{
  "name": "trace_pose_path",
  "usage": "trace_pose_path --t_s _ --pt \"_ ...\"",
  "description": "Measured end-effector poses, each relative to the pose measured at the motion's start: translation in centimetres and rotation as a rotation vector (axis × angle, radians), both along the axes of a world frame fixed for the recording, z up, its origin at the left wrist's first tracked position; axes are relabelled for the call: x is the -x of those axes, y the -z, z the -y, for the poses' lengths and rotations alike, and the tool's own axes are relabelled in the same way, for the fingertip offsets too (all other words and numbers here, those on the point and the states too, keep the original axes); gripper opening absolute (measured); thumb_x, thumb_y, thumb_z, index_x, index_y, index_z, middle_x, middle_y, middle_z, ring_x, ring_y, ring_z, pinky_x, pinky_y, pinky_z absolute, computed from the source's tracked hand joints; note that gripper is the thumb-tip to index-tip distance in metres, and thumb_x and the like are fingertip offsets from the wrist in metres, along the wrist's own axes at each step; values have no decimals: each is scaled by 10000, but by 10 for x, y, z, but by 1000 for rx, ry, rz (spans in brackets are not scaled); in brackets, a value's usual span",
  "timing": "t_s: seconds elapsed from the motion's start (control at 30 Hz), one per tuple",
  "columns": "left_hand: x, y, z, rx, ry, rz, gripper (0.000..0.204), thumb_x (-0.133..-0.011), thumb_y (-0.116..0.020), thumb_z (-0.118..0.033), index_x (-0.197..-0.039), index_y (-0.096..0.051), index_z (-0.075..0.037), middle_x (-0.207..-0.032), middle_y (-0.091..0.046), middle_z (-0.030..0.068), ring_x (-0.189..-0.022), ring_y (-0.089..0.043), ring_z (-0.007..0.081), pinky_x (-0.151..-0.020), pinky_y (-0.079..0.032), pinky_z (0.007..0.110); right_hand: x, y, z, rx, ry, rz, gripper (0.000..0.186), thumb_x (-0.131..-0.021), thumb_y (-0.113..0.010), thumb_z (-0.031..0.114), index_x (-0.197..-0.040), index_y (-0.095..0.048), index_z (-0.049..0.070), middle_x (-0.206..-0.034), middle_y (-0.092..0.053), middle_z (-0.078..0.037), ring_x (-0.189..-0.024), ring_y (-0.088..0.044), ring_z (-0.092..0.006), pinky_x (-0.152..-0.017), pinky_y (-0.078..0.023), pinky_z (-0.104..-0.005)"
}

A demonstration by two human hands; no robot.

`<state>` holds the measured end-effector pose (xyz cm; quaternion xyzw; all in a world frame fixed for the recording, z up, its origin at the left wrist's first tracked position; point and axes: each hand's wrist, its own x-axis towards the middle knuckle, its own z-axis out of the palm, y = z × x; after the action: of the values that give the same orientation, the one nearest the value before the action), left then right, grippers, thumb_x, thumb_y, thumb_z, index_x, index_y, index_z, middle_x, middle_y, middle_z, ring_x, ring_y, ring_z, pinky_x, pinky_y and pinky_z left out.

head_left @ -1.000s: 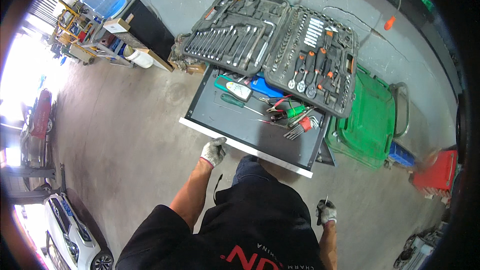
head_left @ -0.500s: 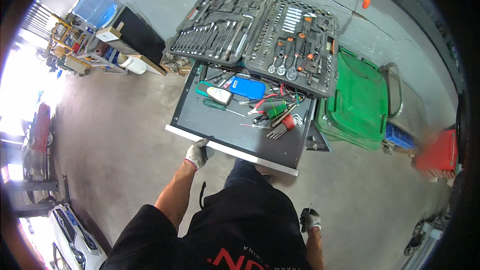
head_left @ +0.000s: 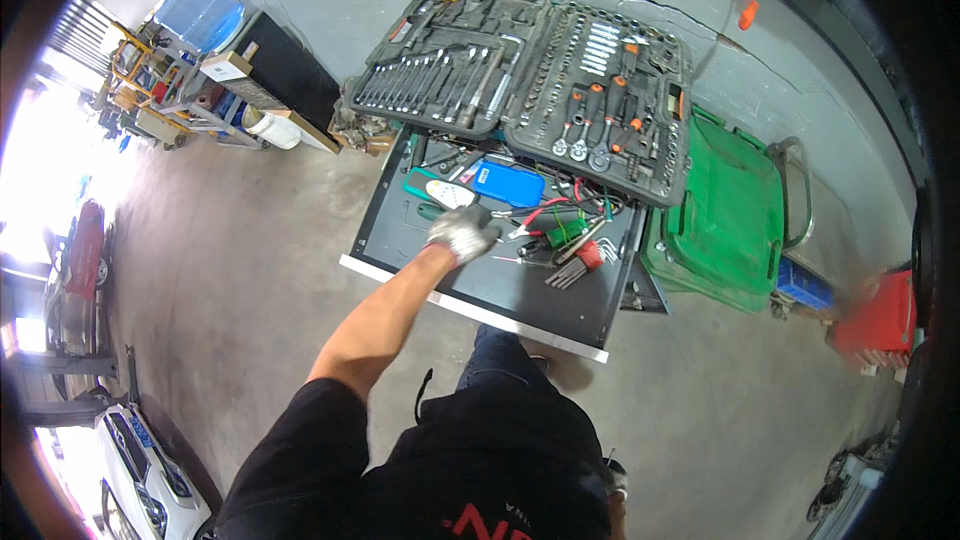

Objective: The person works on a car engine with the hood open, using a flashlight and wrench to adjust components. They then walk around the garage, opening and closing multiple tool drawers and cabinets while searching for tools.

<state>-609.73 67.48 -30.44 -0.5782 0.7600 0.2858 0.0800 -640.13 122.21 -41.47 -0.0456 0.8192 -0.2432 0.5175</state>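
My left hand (head_left: 463,233), in a pale work glove, reaches into the pulled-out drawer (head_left: 385,230). Its fingers look slightly apart, and no held thing shows in them. Beside them lies a green-handled screwdriver (head_left: 430,211), its shaft covered by the hand. Just beyond are a green and white handheld meter (head_left: 447,191) and a blue case (head_left: 508,183). To the right sit red-handled pliers (head_left: 533,218) and a red holder of hex keys (head_left: 588,257). Low at my right side, my gloved right hand (head_left: 618,480) is closed on a thin metal tool, mostly hidden by my body.
An open socket and wrench case (head_left: 505,125) rests over the drawer's back. To its right stands a green lidded bin (head_left: 725,205), with a red box (head_left: 875,315) farther right. A water dispenser bottle (head_left: 200,12) and a cart (head_left: 190,100) are at the far left.
My left hand has left the drawer's front edge and moved forward and right, over the screwdriver. My right hand has dropped lower, partly behind my body. The view has shifted slightly.
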Motion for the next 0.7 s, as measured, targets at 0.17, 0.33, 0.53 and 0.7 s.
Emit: trace_pose_path --t_s 0.17,0.33,0.53,0.7 --pt "27 51 64 313 27 8 543 -860 -564 -465 -1289 -587 -132 -1340 -554 172 -1248 -519 333 -1052 -398 463 8 -42 25 2 16 -32 51 -881 -594 96 -884 -626 56 -630 -581 -52 -480 -546 -173 -419 -439 -323" --pt "32 73 79 325 49 22 615 -882 -555 -557 -1390 -503 -215 -1495 -416 98 -1376 -371 342 -1112 -318 528 15 -55 12 -58 76 -37 54 -878 -590 86 -897 -626 51 -631 -578 -50 -482 -547 -173 -426 -449 -319" --pt "25 85 55 456 11 -56 525 -828 -663 -520 -1275 -593 -255 -1357 -529 83 -1286 -430 333 -1064 -349 508 29 -60 16 -189 -114 -47 65 -878 -593 99 -886 -631 47 -640 -586 -50 -491 -554 -176 -437 -459 -321" --pt "9 81 10 370 -92 -127 511 -801 -709 -454 -1255 -614 -239 -1298 -554 99 -1233 -475 337 -1026 -411 469 46 -41 23 -79 -113 -4 128 -896 -588 151 -911 -657 44 -641 -593 -44 -518 -570 -166 -467 -480 -318"
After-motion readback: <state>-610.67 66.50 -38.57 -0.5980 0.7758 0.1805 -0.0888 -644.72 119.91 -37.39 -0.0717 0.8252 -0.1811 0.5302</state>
